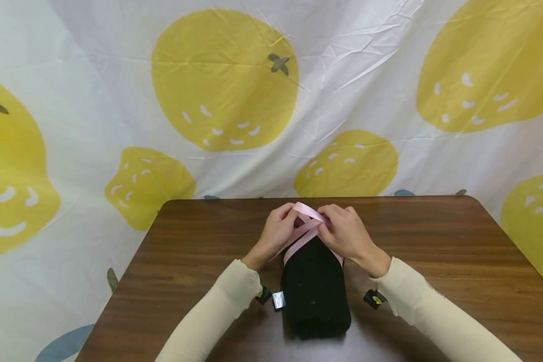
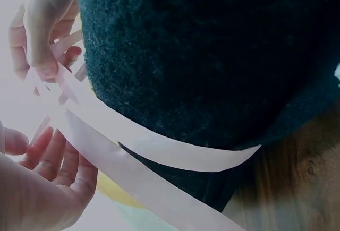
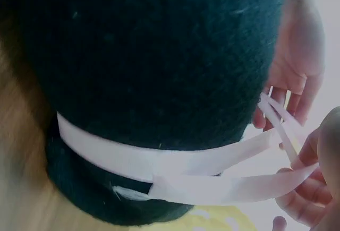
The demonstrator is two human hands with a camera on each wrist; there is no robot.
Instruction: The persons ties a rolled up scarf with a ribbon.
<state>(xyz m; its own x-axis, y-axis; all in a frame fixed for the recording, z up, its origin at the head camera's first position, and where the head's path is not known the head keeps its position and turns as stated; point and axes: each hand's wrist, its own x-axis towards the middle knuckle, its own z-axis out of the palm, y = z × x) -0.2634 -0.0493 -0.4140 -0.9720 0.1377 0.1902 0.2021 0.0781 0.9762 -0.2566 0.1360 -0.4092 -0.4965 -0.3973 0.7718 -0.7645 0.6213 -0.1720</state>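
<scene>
A black, fuzzy, rounded block-like object (image 1: 317, 296) lies on the table with a small white tag (image 1: 278, 300) at its left side. Pink ribbon (image 1: 304, 242) goes around its far part, and its strands cross above it. My left hand (image 1: 278, 231) pinches the ribbon at the left of a raised loop. On the other side, my right hand (image 1: 347, 234) pinches the ribbon near the crossing. Both wrist views show the flat ribbon (image 2: 170, 148) against the dark fuzzy surface (image 3: 154, 61). Fingertip contact is partly hidden there by glare.
The dark wood-grain table (image 1: 199, 251) has its far edge just beyond the hands. Behind it hangs a white cloth (image 1: 353, 60) printed with yellow lemons. A small black wrist device (image 1: 374, 299) sits under each cream sleeve (image 1: 439, 306).
</scene>
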